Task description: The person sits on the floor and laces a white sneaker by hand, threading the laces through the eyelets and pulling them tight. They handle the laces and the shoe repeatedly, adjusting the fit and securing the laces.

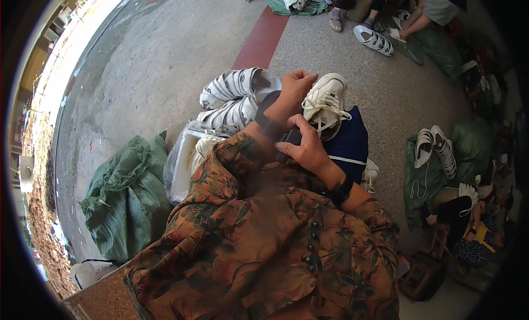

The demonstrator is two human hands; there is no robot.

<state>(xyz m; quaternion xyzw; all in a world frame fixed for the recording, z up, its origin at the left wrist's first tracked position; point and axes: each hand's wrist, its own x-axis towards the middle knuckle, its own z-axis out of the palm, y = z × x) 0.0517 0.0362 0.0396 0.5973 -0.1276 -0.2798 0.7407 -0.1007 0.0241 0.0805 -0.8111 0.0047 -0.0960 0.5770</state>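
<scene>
A white lace-up sneaker (326, 102) rests on a dark blue cloth (350, 141) over my lap. My left hand (296, 87) is curled shut against the sneaker's left side and seems to grip its edge. A dark band (269, 121) circles that wrist. My right hand (307, 149), with a black wristband (339, 191) behind it, is closed on a small dark object (290, 138) just below the sneaker, close to my left wrist. What the object is I cannot tell. My brown leaf-patterned sleeves fill the lower part of the view.
Two white strapped shoes (231, 86) lie on the concrete beyond my left arm, beside a white bag (184, 160). A stuffed green sack (127, 193) stands at my left. Other people sit at the top and right, with shoes (374, 40) and another green sack (435, 155).
</scene>
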